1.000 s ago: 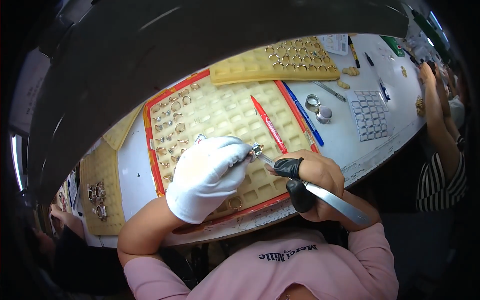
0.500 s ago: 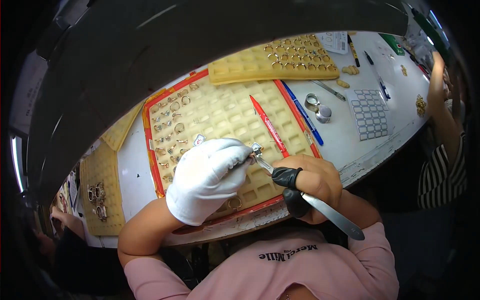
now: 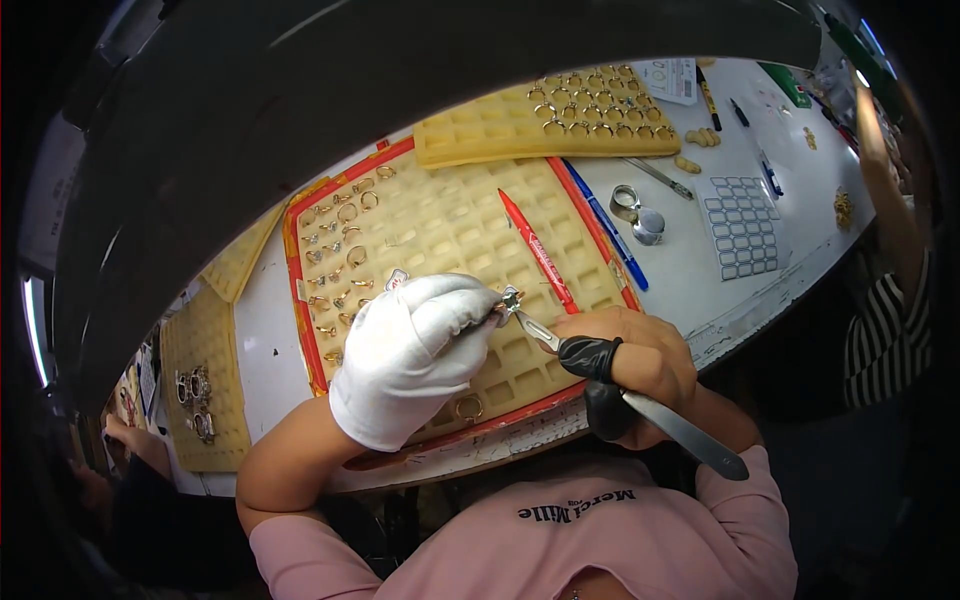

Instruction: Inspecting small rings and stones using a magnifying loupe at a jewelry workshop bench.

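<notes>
My left hand (image 3: 410,355), in a white glove, pinches a small ring (image 3: 510,298) with a stone setting, held above the tray. Most of its band is hidden by the gloved fingertips. My right hand (image 3: 640,365) wears black finger cots on the thumb and a finger and grips a metal scalpel (image 3: 695,437). Its slotted blade points up-left, with the tip at or very close to the ring's setting. Below both hands lies a red-edged tray (image 3: 440,215) with pale square pockets and several rings along its left side. A single ring (image 3: 469,407) sits near the tray's front edge.
A red pen (image 3: 535,250) lies across the tray, a blue pen (image 3: 605,225) along its right edge. A yellow ring tray (image 3: 470,135) overlaps the back. To the right are a folding loupe (image 3: 640,215), tweezers (image 3: 660,178) and a label sheet (image 3: 742,228). Another person's arm (image 3: 885,190) shows far right.
My right hand has shifted slightly to the right and down with the scalpel. The ring in my left hand has turned a little, and the gloved hand has barely moved.
</notes>
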Available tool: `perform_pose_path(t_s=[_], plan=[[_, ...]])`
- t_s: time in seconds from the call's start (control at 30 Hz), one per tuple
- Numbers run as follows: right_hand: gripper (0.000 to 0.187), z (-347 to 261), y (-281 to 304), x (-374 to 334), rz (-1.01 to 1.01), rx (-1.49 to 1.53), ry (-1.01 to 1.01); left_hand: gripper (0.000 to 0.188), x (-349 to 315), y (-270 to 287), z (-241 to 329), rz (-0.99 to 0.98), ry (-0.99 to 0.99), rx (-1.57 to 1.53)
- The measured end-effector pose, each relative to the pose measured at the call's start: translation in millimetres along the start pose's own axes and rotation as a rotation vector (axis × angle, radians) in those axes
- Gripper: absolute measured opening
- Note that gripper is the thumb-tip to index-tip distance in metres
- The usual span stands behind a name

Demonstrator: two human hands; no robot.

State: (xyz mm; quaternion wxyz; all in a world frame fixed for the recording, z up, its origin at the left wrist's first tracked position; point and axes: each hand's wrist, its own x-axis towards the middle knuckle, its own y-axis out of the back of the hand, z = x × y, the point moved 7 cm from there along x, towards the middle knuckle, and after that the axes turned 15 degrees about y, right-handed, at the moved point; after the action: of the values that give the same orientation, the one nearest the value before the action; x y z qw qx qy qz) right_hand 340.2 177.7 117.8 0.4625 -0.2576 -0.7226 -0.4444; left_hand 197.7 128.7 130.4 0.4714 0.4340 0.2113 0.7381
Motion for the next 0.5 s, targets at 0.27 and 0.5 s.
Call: perform_pose_path(t_s=[0.27, 0.5], plan=[[0.027, 3.7, -1.2, -2.5, 0.060, 0.028, -0.029, 0.017, 0.1, -2.4, 2.8, -0.086, -0.017, -0.005], [0.027, 4.6, -1.7, -2.5, 0.069, 0.041, -0.048, 0.016, 0.1, -3.7, 2.0, -0.125, -0.014, -0.019]])
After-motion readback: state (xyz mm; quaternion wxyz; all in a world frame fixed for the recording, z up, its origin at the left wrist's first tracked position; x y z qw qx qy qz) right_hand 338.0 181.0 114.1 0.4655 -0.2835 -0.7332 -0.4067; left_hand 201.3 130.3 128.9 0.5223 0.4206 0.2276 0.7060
